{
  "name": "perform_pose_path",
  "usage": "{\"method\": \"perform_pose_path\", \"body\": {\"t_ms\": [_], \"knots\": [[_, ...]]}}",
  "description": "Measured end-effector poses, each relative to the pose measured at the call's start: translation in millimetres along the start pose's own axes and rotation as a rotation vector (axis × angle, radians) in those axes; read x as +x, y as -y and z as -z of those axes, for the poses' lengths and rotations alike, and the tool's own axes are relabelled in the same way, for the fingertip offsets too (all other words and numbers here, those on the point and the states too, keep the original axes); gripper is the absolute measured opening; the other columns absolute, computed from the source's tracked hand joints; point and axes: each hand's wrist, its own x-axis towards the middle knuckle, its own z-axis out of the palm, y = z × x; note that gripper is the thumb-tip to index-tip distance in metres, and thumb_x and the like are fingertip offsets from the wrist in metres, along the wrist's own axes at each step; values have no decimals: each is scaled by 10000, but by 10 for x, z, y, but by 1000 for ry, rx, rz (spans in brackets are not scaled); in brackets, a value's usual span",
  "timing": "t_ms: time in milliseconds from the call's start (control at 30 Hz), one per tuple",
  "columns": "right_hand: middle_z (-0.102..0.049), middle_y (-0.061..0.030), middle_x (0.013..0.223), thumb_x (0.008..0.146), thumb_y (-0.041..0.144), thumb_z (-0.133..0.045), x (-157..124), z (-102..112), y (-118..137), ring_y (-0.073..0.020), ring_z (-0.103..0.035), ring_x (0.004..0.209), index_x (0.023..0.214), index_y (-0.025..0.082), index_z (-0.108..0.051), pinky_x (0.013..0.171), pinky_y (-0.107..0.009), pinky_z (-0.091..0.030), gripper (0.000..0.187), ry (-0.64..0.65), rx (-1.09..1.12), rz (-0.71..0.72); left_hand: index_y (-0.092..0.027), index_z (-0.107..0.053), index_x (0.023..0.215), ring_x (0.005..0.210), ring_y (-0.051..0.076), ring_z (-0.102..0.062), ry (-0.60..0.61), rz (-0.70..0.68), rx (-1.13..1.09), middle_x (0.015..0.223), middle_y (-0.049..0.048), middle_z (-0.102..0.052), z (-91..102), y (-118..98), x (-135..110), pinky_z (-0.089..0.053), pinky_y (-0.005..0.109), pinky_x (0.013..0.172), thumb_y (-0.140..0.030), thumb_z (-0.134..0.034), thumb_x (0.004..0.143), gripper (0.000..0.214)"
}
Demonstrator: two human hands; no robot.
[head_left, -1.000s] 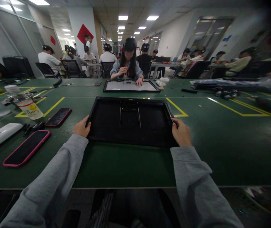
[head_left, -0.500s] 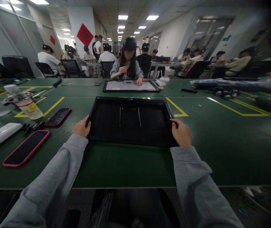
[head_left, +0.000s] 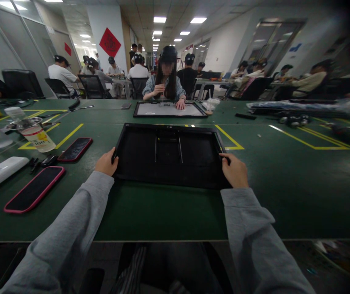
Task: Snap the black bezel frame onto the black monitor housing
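In front of me a black monitor housing (head_left: 193, 167), a shallow rectangular shell with a raised rim, lies on the green table (head_left: 168, 212). Two thin upright ribs stand near its middle. My left hand (head_left: 106, 162) grips its left edge, thumb on the near side of the rim. On the opposite edge my right hand (head_left: 235, 169) is closed, with thumb and forefinger at the rim. The fingers under the housing are hidden on both sides.
To the left lie a red-edged phone (head_left: 76, 149), a pink-cased phone (head_left: 35, 190), a white device (head_left: 1, 175) and a bottle (head_left: 36, 134). Opposite, a person (head_left: 165, 81) rests a hand on a grey panel (head_left: 150, 109) beside a plastic cup (head_left: 213, 103). Wrapped items (head_left: 300, 108) lie far right.
The view has shifted very slightly. Both hands keep the same hold on the housing, and it stays in place.
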Motion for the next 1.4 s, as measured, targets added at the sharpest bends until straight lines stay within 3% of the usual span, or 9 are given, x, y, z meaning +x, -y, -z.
{"method": "perform_pose_path", "body": {"t_ms": [433, 700, 833, 1033, 1133, 1233, 1400], "knots": [[-706, -117, 1089, 879, 239, -435, 3, 8, 1, -270, -643, 989, 1134, 197, -699, 869, -399, -470, 370, 4, 12, -13, -114, -434, 1430, 1143, 266, -602, 7, 0, 11, 1280, 150, -623, 18, -20, -12, -465, 378, 978, -362, -405, 899, 587], [-710, -116, 1083, 860, 214, -490, -1, -25, -75, -266, -658, 1009, 1279, 191, -601, 900, -411, -487, 434, -9, 42, -23, -159, -452, 1434, 1071, 278, -648, 18, 48, 38, 1217, 138, -667, 47, -21, -9, -495, 397, 908, -351, -398, 913, 558], [-678, -117, 1205, 859, 205, -494, -1, -37, -77, -258, -633, 1110, 1341, 185, -531, 967, -425, -469, 484, -64, 134, -3, -178, -481, 1415, 1071, 268, -649, -97, 31, -45, 1206, 120, -677, 68, -21, -13, -498, 376, 896, -352, -435, 897, 549], [-594, -129, 1352, 905, 243, -452, 15, 12, 4, -252, -576, 1216, 1419, 175, -462, 1041, -428, -428, 519, -262, 202, 21, -116, -412, 1451, 1166, 243, -598, -433, -113, -200, 1292, 157, -621, 95, -46, -23, -422, 384, 1031, -374, -402, 924, 587], [-576, -115, 1378, 926, 258, -423, 21, 28, 29, -246, -568, 1229, 1437, 185, -448, 1043, -429, -429, 517, -330, 203, 38, -97, -417, 1444, 1190, 242, -584, -521, -166, -228, 1317, 175, -599, 102, -58, -28, -400, 386, 1059, -373, -397, 933, 581], [-584, -112, 1371, 923, 251, -422, 21, 35, 41, -252, -577, 1219, 1431, 181, -464, 1032, -423, -438, 514, -330, 171, 30, -106, -428, 1439, 1182, 234, -590, -516, -169, -237, 1312, 165, -606, 91, -68, -30, -399, 384, 1063, -368, -403, 931, 572], [-631, -132, 1303, 902, 233, -444, 14, 43, 39, -276, -615, 1156, 1389, 157, -522, 995, -427, -456, 499, -228, 104, -30, -133, -452, 1427, 1155, 235, -607, -369, -96, -220, 1294, 143, -623, 42, -85, -36, -405, 409, 1062, -355, -400, 909, 566]]}}
